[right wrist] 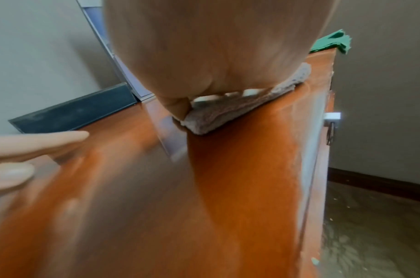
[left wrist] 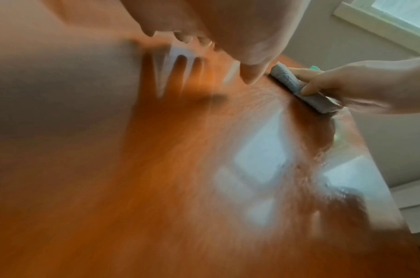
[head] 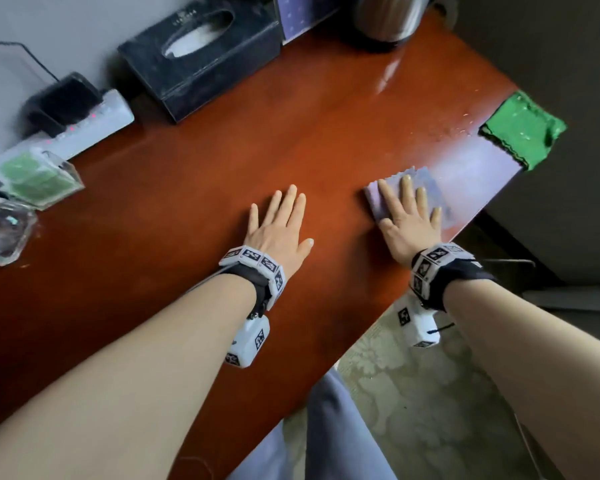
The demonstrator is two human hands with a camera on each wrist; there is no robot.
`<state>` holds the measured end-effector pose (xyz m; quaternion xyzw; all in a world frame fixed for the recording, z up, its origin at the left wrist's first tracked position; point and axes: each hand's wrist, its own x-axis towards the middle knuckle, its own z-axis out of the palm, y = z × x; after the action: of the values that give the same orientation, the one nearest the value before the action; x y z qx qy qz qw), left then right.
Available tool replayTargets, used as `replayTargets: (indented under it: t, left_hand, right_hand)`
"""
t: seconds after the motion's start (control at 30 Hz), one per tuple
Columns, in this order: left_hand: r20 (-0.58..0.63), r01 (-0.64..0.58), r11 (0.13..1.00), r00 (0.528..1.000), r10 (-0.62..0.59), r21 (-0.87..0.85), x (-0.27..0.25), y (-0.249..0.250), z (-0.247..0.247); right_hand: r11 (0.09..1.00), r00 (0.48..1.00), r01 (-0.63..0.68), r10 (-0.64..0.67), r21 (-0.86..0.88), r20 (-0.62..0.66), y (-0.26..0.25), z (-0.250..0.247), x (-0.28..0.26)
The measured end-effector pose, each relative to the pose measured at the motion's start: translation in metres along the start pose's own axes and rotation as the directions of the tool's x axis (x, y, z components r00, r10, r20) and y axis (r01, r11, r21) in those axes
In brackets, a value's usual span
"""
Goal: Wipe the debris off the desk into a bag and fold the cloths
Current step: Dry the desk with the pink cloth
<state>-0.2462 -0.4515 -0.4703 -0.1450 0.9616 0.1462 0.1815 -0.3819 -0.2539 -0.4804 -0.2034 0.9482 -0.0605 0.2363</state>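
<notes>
right hand [head: 407, 223] flat, fingers spread, pressing folded grey cloth [head: 426, 188] near desk's [head: 194, 209] right edge | left hand [head: 278, 226] flat, fingers straight, on bare desk left of it | green cloth [head: 523, 129] overhanging far-right edge, debris specks [head: 444, 133] beside it | tissue box [head: 201, 60] at far wall

Both my forearms reach forward, bare, each with a marker band strapped at the wrist. My left hand [head: 278, 226] lies flat, palm down, fingers straight and slightly spread, thumb out to the right. My right hand [head: 408, 221] sits further right, near the edge, also palm down with fingers extended and fanned, pressing flat on what lies under it. The two hands are apart, roughly level with each other.
</notes>
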Motion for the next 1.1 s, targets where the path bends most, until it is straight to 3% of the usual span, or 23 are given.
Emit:
replayTargets:
  t: [0.07, 0.2, 0.27, 0.43, 0.57, 0.7, 0.83, 1.1]
  left_hand:
    - [-0.001, -0.027, 1.000, 1.000, 0.027, 0.008, 0.018, 0.013, -0.003]
    - [-0.013, -0.029, 0.999, 0.999, 0.030, 0.019, 0.057, 0.027, -0.013]
    - [-0.008, -0.027, 0.999, 1.000, 0.027, 0.040, 0.075, 0.031, -0.019]
    - [-0.011, -0.031, 0.998, 0.999, 0.031, 0.054, 0.115, 0.049, -0.029]
    - [-0.033, -0.053, 0.998, 0.998, 0.054, 0.041, 0.140, 0.071, -0.027]
    - [-0.026, -0.005, 0.995, 1.000, 0.007, 0.096, 0.146, 0.084, -0.013]
    - [-0.012, 0.015, 0.989, 1.000, -0.013, 0.146, 0.149, 0.083, -0.005]
    - [0.030, 0.033, 0.987, 0.999, -0.039, 0.156, 0.152, 0.082, -0.003]
  right_hand:
    - [1.000, 1.000, -0.010, 0.010, -0.005, -0.016, -0.005, 0.002, -0.004]
    - [0.972, 0.976, 0.219, -0.218, -0.089, 0.027, -0.012, 0.014, -0.024]
    - [0.960, 0.965, 0.259, -0.253, -0.104, 0.066, 0.000, 0.008, -0.017]
    - [0.987, 0.988, 0.153, -0.152, -0.045, 0.021, 0.015, -0.024, 0.066]
    - [0.990, 0.989, 0.141, -0.141, -0.011, 0.046, 0.023, -0.052, 0.120]
    - [0.981, 0.981, 0.195, -0.194, -0.022, 0.013, 0.034, -0.038, 0.072]
    - [0.973, 0.973, 0.227, -0.225, -0.035, 0.061, 0.052, -0.026, 0.030]
    - [0.985, 0.985, 0.174, -0.174, -0.010, -0.012, 0.059, -0.078, 0.162]
